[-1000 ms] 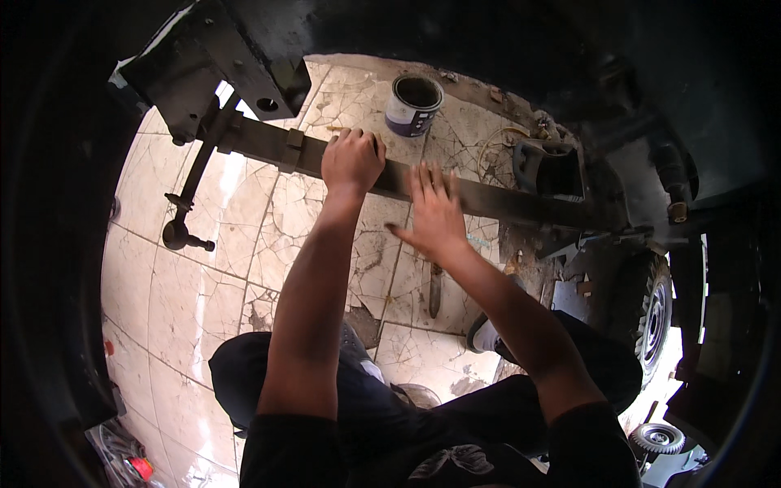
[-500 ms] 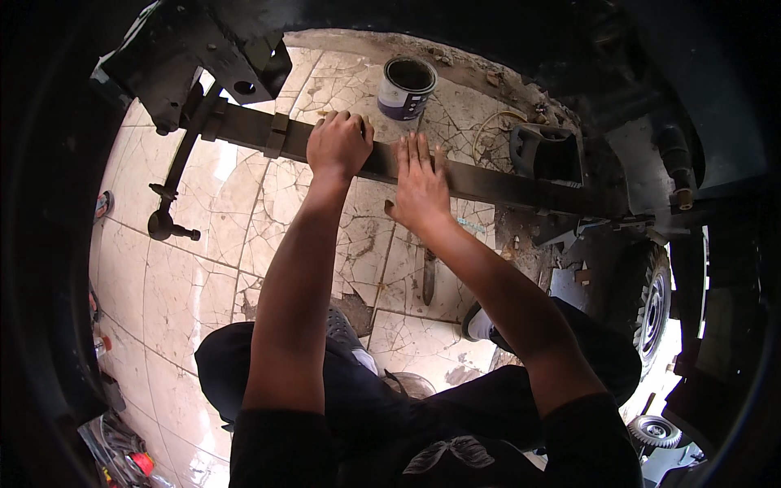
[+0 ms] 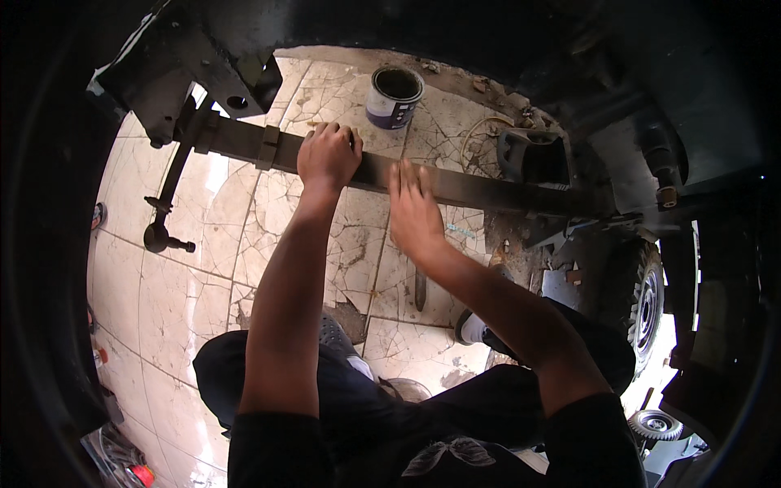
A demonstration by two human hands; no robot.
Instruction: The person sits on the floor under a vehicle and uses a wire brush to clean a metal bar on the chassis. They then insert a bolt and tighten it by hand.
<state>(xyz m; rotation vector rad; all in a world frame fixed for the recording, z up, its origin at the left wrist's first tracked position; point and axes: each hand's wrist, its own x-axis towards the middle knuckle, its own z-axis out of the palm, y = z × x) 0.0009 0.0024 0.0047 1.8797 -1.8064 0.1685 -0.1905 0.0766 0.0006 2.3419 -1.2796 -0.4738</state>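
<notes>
- Left hand point(image 3: 328, 159) clasps the long, flat, dark metal bar point(image 3: 480, 189) beneath both hands, probably for steadiness.
- Right hand point(image 3: 416, 213) extends over the bar, fingers straight, unclenched; blur leaves contact uncertain.
- White-and-purple metal can point(image 3: 395, 114) stands beyond the bar, perhaps for clearance.

The person is wearing a black, short-sleeved fabric shirt point(image 3: 358, 465); a pale grey, wing-shaped print point(image 3: 447, 459) is showing on its front. Dark fabric trousers point(image 3: 221, 366) are covering both legs.
</notes>
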